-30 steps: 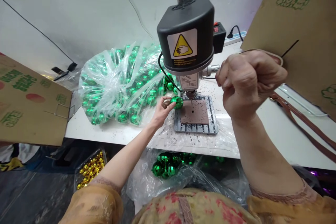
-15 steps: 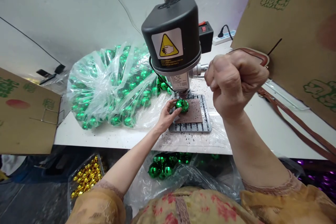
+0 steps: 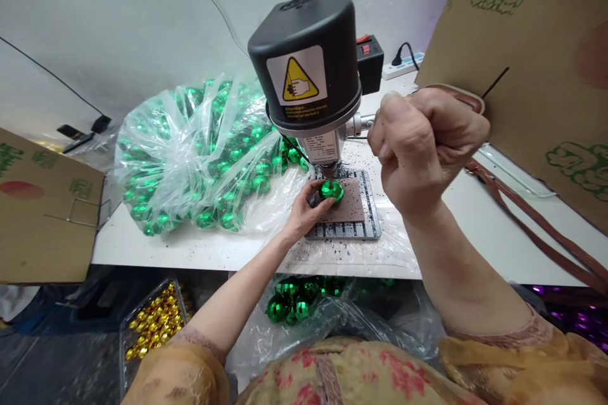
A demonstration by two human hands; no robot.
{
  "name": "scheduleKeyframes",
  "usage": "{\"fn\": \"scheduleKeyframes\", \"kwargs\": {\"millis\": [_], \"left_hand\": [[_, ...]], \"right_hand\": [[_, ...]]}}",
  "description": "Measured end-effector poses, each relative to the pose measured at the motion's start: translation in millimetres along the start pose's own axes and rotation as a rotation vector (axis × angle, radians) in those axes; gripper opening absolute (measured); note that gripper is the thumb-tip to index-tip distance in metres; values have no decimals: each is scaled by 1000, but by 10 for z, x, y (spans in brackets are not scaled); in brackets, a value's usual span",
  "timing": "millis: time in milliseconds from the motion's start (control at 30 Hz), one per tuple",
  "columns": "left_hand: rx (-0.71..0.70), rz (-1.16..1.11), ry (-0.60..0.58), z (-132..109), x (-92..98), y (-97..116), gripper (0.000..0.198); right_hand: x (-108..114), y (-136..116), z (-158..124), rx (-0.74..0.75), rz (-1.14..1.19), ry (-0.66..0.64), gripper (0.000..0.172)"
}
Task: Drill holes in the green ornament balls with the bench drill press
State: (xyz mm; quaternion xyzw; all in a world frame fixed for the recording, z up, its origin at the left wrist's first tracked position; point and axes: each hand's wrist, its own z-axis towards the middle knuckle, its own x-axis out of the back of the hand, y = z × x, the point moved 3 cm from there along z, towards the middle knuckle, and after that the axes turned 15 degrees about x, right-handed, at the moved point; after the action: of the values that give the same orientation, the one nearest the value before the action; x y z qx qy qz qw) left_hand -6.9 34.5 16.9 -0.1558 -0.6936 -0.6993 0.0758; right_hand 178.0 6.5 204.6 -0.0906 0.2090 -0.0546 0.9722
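So the left hand point(image 3: 304, 212) is pinching one green faceted ball point(image 3: 331, 190) on the brown pad point(image 3: 350, 205) of the small drill press point(image 3: 308, 69), right under the chuck. The right hand point(image 3: 422, 145) is clenched in a fist around the press lever beside the head. One big clear bag of green balls point(image 3: 199, 158) is sitting on the counter point(image 3: 190, 250), too many to count, plus another bag point(image 3: 304, 307) below and one tray of gold balls point(image 3: 152, 323).
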Motion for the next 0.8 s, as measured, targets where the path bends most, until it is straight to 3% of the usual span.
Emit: {"fn": "scheduleKeyframes", "kwargs": {"millis": [167,400,600,800], "left_hand": [[-23,52,36,-48,-33,51,48],[-50,139,120,-99,-90,74,51],[-56,117,105,-97,-98,62,51],[-88,109,81,-113,-106,83,50]], "right_hand": [[-108,81,190,6,133,30,50],[-162,186,342,-78,45,-49,68],[-72,21,171,-43,38,-14,57],[40,15,-69,-9,-29,6,62]]}}
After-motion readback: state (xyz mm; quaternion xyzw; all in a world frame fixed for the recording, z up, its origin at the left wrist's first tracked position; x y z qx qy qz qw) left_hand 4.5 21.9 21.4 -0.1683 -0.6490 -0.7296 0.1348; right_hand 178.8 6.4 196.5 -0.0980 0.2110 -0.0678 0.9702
